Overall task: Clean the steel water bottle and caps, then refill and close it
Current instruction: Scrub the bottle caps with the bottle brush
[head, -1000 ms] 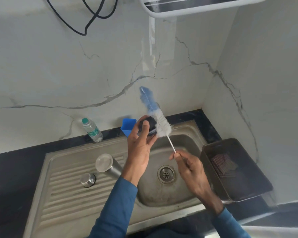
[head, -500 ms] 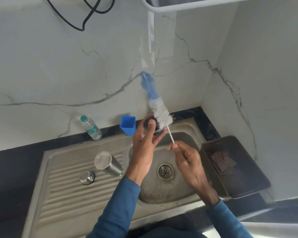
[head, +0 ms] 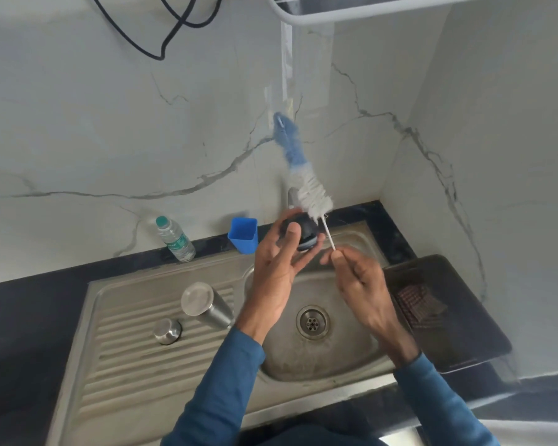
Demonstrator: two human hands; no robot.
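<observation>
Head view: we are holding dark cap (head: 305, 235) in our left hand (head: 281, 262), grip curling round it, thumb lying across its face, above sink basin (head: 303, 358). Our right hand (head: 358, 284) is pinching white handle of bottle brush (head: 303, 175), grip narrow; white bristles are touching cap, blue tip pointing up toward wall. On drainboard (head: 126, 365), steel bottle (head: 207, 305) is resting, flat end facing us; steel cap (head: 167, 330) is sitting just beside it. Behind sink, plastic water bottle (head: 175, 239) and blue cup (head: 243, 235) are standing on desk (head: 29, 317). Right of basin, dark tray (head: 464, 333) is sitting.
</observation>
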